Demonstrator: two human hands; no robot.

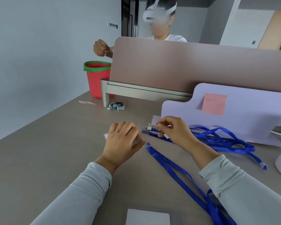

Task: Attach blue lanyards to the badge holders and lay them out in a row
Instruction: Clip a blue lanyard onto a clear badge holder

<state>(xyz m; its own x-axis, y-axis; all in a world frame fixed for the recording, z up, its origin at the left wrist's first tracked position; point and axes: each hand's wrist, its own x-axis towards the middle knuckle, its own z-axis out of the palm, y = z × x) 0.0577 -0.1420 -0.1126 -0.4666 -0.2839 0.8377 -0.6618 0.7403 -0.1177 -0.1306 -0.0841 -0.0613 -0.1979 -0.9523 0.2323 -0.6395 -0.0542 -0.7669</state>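
Blue lanyard (153, 134) (clip (151, 128)) in right grip (173, 129)

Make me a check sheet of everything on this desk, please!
Surface: grey desk, flat and matte.
Job's things: holder under the left hand; second holder at the bottom edge of view; blue lanyards tangled on the right.
Clutter: pack, clear wrapper and red bucket at the far end.
Hands: left hand grips the holder; right hand pinches a lanyard clip.
Cables: nothing seen.
Surroundings: divider; lilac board with a pink note; a person behind the divider.
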